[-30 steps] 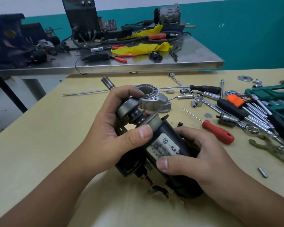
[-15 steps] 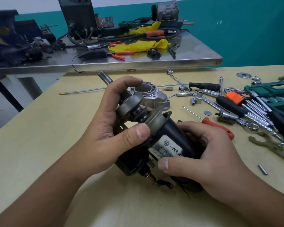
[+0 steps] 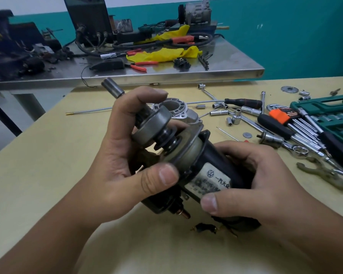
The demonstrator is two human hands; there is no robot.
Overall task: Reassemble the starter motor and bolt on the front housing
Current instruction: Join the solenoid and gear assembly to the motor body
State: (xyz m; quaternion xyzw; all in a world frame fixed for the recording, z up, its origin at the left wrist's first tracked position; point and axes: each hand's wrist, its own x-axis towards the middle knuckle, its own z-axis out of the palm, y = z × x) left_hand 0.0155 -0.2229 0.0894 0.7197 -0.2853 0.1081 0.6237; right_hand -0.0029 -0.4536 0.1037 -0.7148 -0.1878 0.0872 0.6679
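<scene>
Holding the starter motor (image 3: 216, 175) mid-frame, my right hand (image 3: 251, 186) wraps its black body while my left hand (image 3: 115, 165) curls round the drive end (image 3: 152, 129). Front housing (image 3: 178, 111) waits behind; the shaft, possibly loose, could slide out.

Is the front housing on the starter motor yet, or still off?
Off. The front housing lies on the table behind the hands; the motor's shaft end is bare.

1 starter motor (image 3: 210, 171), 1 front housing (image 3: 188, 115), 2 hands.
</scene>
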